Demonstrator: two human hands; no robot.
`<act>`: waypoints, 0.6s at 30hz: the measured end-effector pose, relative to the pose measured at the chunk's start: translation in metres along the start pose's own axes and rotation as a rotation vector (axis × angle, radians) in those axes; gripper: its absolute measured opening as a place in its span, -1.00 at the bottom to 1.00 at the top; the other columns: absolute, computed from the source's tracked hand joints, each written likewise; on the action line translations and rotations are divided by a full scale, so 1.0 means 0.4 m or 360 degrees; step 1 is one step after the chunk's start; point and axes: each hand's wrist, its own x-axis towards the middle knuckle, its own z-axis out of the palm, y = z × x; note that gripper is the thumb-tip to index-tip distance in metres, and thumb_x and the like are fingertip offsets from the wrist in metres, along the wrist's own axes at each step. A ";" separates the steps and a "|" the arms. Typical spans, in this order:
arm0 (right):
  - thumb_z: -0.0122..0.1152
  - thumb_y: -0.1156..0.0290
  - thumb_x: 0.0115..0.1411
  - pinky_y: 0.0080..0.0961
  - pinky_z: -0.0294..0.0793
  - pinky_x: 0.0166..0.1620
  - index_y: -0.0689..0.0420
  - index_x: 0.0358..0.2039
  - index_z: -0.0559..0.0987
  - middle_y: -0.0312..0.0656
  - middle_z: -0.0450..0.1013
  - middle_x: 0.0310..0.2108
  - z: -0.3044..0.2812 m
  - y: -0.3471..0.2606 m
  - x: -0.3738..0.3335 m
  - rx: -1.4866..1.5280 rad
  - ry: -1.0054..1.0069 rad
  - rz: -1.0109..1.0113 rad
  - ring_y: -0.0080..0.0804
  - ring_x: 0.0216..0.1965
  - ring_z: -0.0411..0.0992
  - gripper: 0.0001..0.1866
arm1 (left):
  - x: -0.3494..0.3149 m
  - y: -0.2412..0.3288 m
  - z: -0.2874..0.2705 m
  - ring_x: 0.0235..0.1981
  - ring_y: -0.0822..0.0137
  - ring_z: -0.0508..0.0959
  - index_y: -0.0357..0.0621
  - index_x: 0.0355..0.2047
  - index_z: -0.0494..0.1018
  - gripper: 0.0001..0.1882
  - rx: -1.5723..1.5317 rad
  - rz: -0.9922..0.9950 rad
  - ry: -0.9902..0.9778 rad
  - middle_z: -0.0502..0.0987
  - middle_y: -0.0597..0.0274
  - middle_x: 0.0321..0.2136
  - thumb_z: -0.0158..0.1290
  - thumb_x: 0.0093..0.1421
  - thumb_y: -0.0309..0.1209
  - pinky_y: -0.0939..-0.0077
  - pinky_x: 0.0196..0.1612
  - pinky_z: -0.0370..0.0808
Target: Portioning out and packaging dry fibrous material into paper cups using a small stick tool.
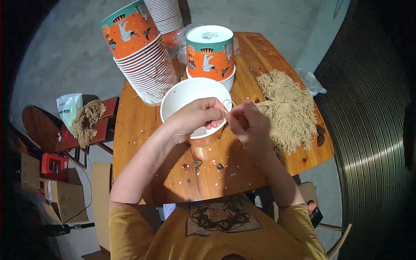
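Note:
An open paper bucket (175, 99), white inside and orange outside, stands on the table in front of me. At its right rim my left hand (200, 116) is closed, thumb against fingers, on a thin beige string (229, 102) that bends in a small loop. Whether these fingers also grip the rim is hard to see. Just right of the rim, my right hand (251, 125) pinches the same string. Beyond that hand lies a thick bundle of beige strings (288, 110), a few strands reaching toward my fingers.
A tall leaning stack of paper buckets (141, 71) stands back left, and a shorter upside-down stack (210, 58) behind the open bucket. Small white and orange bits dot the wooden table (195, 186). A red stool (110, 110) at left carries a brown string bundle (88, 122).

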 end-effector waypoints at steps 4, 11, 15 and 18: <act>0.22 0.54 0.04 -0.54 0.34 -0.50 0.18 -0.44 0.43 -0.21 0.31 -0.54 0.025 0.007 -0.019 0.0256 0.0046 0.0177 -0.49 -0.59 0.35 -0.88 | 0.002 0.006 0.005 -0.49 0.64 0.40 -0.16 -0.34 0.39 -0.93 -0.0240 -0.0158 -0.0002 0.43 0.41 -0.47 -0.05 0.15 -0.50 0.82 -0.43 0.37; 0.25 0.52 0.03 -0.57 0.35 -0.50 0.18 -0.43 0.46 -0.23 0.34 -0.51 0.037 -0.005 -0.025 -0.0033 0.0115 -0.0130 -0.53 -0.58 0.35 -0.87 | 0.005 0.007 0.001 -0.50 0.65 0.43 -0.16 -0.31 0.39 -0.90 -0.0421 -0.0271 -0.0023 0.45 0.38 -0.45 -0.03 0.14 -0.52 0.84 -0.43 0.43; 0.20 0.47 0.10 -0.63 0.34 -0.54 0.16 -0.36 0.47 -0.28 0.36 -0.48 0.023 0.043 -0.026 0.0249 0.0031 -0.0109 -0.61 -0.54 0.36 -0.89 | 0.003 0.011 0.001 -0.50 0.61 0.43 -0.21 -0.30 0.37 -0.87 -0.0408 -0.0246 -0.0030 0.45 0.34 -0.45 -0.02 0.11 -0.59 0.81 -0.43 0.43; 0.15 0.40 0.16 -0.72 0.33 -0.55 0.14 -0.22 0.43 -0.33 0.37 -0.47 0.000 0.030 -0.024 0.0970 0.0006 0.0569 -0.66 -0.50 0.35 -0.81 | -0.002 0.013 0.005 -0.51 0.57 0.42 -0.23 -0.29 0.34 -0.84 -0.0286 -0.0177 0.0004 0.42 0.32 -0.46 -0.02 0.09 -0.61 0.77 -0.40 0.41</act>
